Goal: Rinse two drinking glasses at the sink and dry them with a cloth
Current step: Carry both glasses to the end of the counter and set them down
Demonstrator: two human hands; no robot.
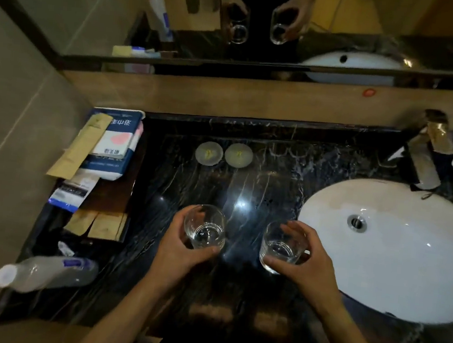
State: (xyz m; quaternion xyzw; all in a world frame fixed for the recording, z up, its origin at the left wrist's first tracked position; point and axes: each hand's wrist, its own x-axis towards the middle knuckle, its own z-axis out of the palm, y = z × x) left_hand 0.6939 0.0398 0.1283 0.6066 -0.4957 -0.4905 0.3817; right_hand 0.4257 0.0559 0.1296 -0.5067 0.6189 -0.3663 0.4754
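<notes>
Bare hands, left and right, each wrapped a small clear glass around its wall above the counter — rigid, probably slick, breakable tumblers best held mid-body.

The sink sits at the right end of the surface, with the tap behind it. Left of the sink, each hand holds a glass over the surface: the right hand with its glass nearer the sink, the left hand with its glass farther off. Two round coasters (side by side) lie farther left of the sink and behind the glasses. A tissue pack lies far left of the sink, a bottle on its side in front of the pack.
</notes>
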